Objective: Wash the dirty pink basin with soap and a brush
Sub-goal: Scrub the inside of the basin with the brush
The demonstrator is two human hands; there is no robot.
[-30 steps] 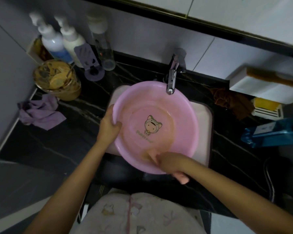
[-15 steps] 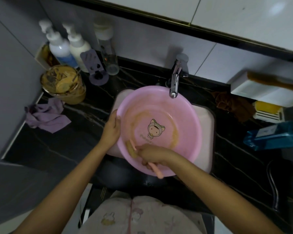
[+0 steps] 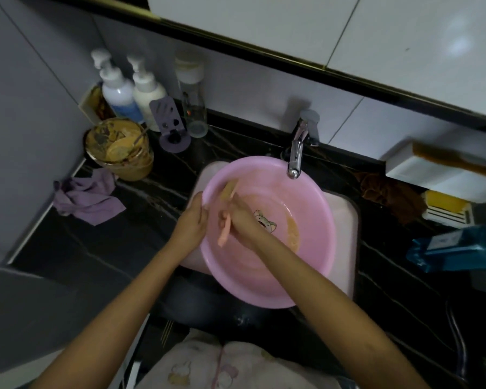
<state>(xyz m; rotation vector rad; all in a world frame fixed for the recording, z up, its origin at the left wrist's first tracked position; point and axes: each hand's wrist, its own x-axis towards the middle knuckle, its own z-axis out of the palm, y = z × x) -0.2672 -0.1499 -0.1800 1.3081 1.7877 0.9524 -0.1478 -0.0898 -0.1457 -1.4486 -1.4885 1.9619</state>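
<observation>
basin (image 3: 314, 248) in sink (image 3: 345, 228) | tap (image 3: 296, 153) over basin's back rim | left hand (image 3: 191, 228) grips its left rim | right hand (image 3: 243, 220) holds brush (image 3: 225, 217) inside, left part | bottles (image 3: 118, 91), jar (image 3: 121, 150), cloth (image 3: 87, 197) on counter (image 3: 124, 248) left of sink | rag (image 3: 385, 192) right

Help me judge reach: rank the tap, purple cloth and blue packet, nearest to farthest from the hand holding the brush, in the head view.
1. Tap, just behind the right hand and its brush, over the pink basin.
2. Purple cloth, left on the counter.
3. Blue packet, far right on the counter.
</observation>
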